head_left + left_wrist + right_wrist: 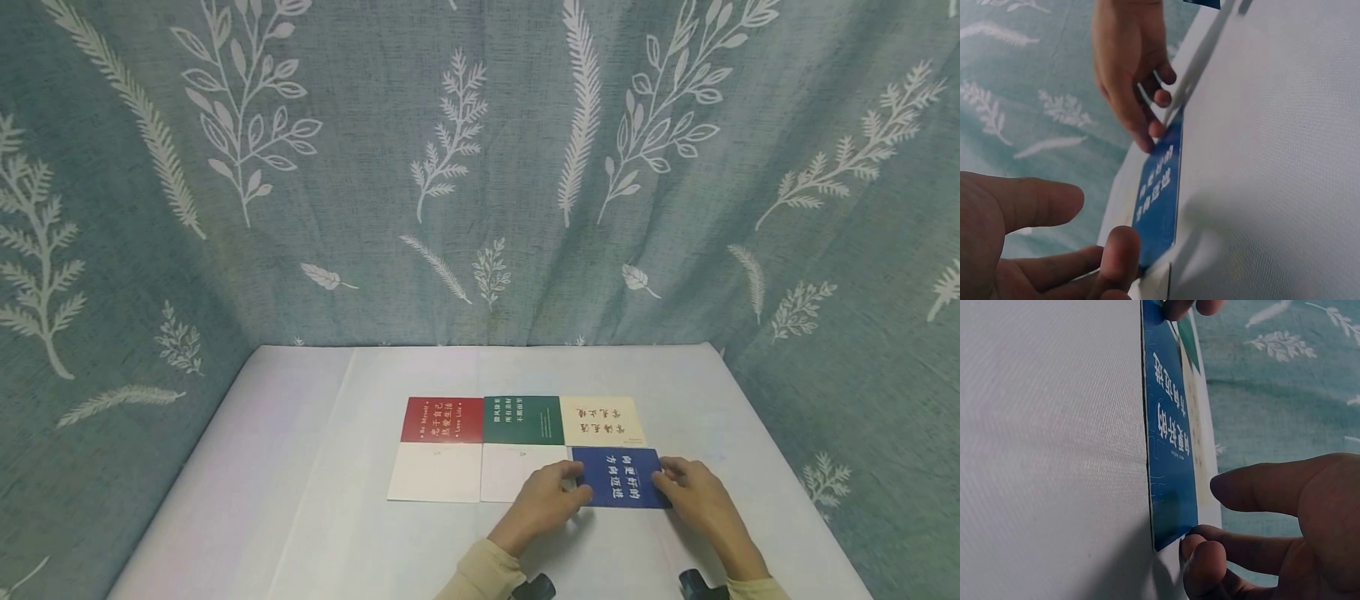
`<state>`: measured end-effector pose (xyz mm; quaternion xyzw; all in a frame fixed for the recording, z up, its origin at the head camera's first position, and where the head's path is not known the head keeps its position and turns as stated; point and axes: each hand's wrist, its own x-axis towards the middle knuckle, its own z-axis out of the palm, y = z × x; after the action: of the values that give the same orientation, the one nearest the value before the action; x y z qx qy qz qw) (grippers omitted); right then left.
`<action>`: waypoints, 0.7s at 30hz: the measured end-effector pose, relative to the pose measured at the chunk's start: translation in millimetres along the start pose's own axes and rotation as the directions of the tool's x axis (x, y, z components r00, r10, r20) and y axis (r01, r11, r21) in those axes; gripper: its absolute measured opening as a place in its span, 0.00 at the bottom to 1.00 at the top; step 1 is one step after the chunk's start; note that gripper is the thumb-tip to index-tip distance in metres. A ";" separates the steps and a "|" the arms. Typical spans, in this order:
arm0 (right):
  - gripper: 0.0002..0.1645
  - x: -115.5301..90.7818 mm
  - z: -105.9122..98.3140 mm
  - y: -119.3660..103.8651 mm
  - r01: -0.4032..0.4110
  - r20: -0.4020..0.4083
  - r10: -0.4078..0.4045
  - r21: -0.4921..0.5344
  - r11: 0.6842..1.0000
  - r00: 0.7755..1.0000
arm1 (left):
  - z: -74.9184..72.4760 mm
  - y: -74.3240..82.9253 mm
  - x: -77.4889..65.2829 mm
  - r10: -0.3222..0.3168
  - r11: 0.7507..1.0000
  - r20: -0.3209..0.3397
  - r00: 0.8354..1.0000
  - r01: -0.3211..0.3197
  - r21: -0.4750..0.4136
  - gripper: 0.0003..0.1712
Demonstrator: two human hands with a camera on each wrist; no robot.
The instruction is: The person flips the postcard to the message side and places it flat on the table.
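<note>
A thin blue card with white Chinese characters lies flat on the white table, at the front right of a grid of cards. My left hand is at its left end, fingertips touching the edge; in the left wrist view the left thumb stands raised, apart from the fingers. At the opposite end is my right hand, its fingers against the edge and its thumb held off the card. A cream card lies directly behind the blue one, and a white card sits left of it, partly behind my left hand.
Back row, leftward from the cream card: a green card and a red card. An off-white card lies in front of the red one. The table meets a green leaf-patterned curtain behind and at both sides.
</note>
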<state>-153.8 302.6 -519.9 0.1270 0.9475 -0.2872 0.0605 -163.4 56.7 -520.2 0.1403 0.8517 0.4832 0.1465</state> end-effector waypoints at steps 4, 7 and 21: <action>0.33 -1.3 -2.2 1.6 -0.006 -0.004 0.006 0.028 1.000 1.000 | -0.1 0.0 -0.2 -0.004 1.000 0.000 1.000 0.004 0.001 0.30; 0.31 -3.0 -7.3 2.8 -0.003 -0.011 0.004 0.070 0.998 1.000 | -0.8 -0.4 -0.3 0.010 1.000 -0.004 1.000 -0.010 0.001 0.30; 0.32 -4.9 -23.4 10.6 0.031 0.004 -0.033 0.216 0.976 0.999 | -3.5 -5.1 -0.2 0.039 0.998 -0.013 0.999 -0.040 -0.041 0.28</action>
<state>-147.1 323.2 -505.3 0.1165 0.9123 -0.3900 0.0455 -165.0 51.4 -522.8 0.1511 0.8395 0.5042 0.1347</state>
